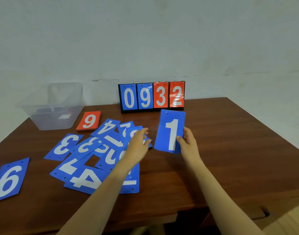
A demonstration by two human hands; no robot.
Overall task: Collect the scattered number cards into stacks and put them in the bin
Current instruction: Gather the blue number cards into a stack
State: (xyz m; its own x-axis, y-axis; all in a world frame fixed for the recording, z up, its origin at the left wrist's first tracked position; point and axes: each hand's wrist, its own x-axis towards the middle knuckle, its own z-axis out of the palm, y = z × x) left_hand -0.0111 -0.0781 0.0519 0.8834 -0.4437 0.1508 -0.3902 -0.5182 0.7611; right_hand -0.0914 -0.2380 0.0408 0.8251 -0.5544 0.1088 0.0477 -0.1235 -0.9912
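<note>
Gathering a blue stack: the right hand (187, 141) pinches the blue "1" card (169, 133) above the brown wooden bench (233, 139), the left hand (138, 141) lays straight fingers on the scattered blue number cards (84, 178), probably needing next to pinch one free, the clear plastic bin (43, 122) standing far left.

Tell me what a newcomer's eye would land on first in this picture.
The black flip scoreboard reading 0932 in blue and red stands at the back of the brown wooden table. Just before it, the right hand holds up a blue card with a white 1, while the left hand rests on the messy spread of blue number cards to its left.
</note>
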